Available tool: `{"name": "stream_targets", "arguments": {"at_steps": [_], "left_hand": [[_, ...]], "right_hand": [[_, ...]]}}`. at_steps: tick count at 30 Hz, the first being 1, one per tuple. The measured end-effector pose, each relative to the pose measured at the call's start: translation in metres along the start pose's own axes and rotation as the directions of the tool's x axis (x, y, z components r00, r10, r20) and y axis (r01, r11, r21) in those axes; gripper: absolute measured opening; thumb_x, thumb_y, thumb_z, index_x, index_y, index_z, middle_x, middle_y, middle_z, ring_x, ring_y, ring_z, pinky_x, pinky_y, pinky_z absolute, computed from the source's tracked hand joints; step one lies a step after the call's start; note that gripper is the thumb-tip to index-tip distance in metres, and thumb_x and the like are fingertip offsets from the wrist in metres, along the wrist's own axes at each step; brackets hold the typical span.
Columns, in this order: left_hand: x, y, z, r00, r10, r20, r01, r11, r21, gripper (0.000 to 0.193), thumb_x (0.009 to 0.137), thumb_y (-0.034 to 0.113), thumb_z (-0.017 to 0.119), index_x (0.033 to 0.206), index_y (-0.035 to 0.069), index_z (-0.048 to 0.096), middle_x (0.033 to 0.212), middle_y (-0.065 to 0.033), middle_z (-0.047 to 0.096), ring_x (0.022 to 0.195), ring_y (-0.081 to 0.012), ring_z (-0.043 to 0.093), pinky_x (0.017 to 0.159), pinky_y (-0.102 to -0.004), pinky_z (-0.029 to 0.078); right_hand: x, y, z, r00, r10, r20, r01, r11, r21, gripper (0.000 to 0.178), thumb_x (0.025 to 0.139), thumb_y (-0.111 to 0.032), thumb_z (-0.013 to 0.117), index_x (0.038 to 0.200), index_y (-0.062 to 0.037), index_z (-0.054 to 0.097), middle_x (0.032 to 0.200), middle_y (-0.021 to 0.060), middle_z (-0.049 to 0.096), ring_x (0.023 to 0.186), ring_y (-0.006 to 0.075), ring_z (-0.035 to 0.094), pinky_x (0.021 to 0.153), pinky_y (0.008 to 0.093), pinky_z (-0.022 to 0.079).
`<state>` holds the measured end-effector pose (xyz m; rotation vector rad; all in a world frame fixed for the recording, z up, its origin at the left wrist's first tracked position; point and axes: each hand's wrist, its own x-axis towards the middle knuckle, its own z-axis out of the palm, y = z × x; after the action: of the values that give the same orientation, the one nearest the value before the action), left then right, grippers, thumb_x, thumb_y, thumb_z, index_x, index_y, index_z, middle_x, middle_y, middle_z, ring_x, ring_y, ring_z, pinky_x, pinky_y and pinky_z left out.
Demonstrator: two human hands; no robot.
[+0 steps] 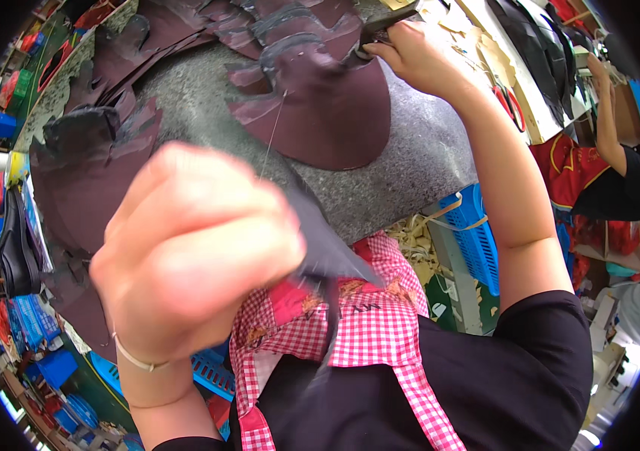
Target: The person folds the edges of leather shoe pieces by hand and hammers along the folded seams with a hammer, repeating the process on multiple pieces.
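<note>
We work at a grey worktop [185, 86], which carries the whole job. Along its far side we have overlapping maroon pieces [177, 19] with dark, uneven edges; at the left lies a further maroon stack [72, 184]. Nearest the middle, at the front of the far row, we locate the curved maroon piece [331, 113], lying flat with its rounded edge toward us.

Our left hand [200, 240] is raised between the camera and the worktop, fingers curled closed. It appears to grip the pointed dark grey piece [320, 233] that hangs beside it, though blur hides the exact contact. Our right hand [421, 56] rests at the far edge of the curved maroon piece, fingers wrapped around a dark tool [389, 19]. A fine strand [273, 135] runs from that piece toward our left hand.

Progress: we judge the work to be partway. Many pieces are laid out; the strand is not yet parted. Which pieces are finished, we cannot tell.
</note>
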<state>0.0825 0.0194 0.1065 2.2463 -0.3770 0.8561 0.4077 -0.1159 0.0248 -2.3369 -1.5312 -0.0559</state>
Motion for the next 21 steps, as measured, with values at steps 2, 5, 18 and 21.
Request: {"name": "stream_targets", "arguments": {"at_steps": [2,5,18,21], "left_hand": [[-0.021,0.013,-0.011,0.971,-0.236,0.044,0.240,0.946,-0.219,0.010,0.107,0.007,0.068,0.098,0.003,0.069,0.091,-0.0091,0.074,0.077,-0.0200,0.064,0.072,-0.0319,0.050],[-0.055,-0.004,0.000,0.665,-0.725,0.180,0.726,0.572,-0.382,0.007,0.104,0.003,0.069,0.106,-0.002,0.074,0.089,-0.0048,0.069,0.076,-0.0164,0.063,0.071,-0.0304,0.048],[-0.097,-0.075,0.009,0.846,-0.506,0.168,0.478,0.860,0.181,0.008,0.088,0.007,0.085,0.094,0.003,0.081,0.082,-0.0065,0.071,0.079,-0.0205,0.066,0.070,-0.0351,0.052],[-0.103,-0.079,0.004,0.889,-0.424,0.173,0.412,0.906,0.103,0.012,0.086,0.002,0.086,0.097,0.003,0.082,0.082,-0.0065,0.071,0.080,-0.0214,0.067,0.071,-0.0352,0.052]], "right_hand": [[0.003,0.015,0.006,0.999,-0.025,-0.025,0.025,1.000,-0.004,0.039,0.102,-0.033,0.074,0.100,0.0059,0.074,0.099,0.0290,0.076,0.097,0.0472,0.075,0.087,0.0538,0.059],[0.004,-0.005,0.003,0.985,-0.041,-0.166,0.051,0.997,0.058,0.035,0.101,-0.033,0.076,0.100,0.0019,0.078,0.089,0.0251,0.076,0.089,0.0431,0.077,0.081,0.0517,0.059],[-0.086,-0.161,0.017,0.946,-0.256,0.198,0.145,0.882,0.448,0.023,0.100,-0.020,0.080,0.106,-0.0059,0.063,0.079,0.0190,0.072,0.076,0.0424,0.075,0.062,0.0466,0.058],[-0.087,-0.163,0.018,0.940,-0.271,0.209,0.164,0.892,0.421,0.024,0.100,-0.020,0.081,0.104,-0.0055,0.061,0.076,0.0186,0.069,0.073,0.0412,0.075,0.060,0.0464,0.057]]}}
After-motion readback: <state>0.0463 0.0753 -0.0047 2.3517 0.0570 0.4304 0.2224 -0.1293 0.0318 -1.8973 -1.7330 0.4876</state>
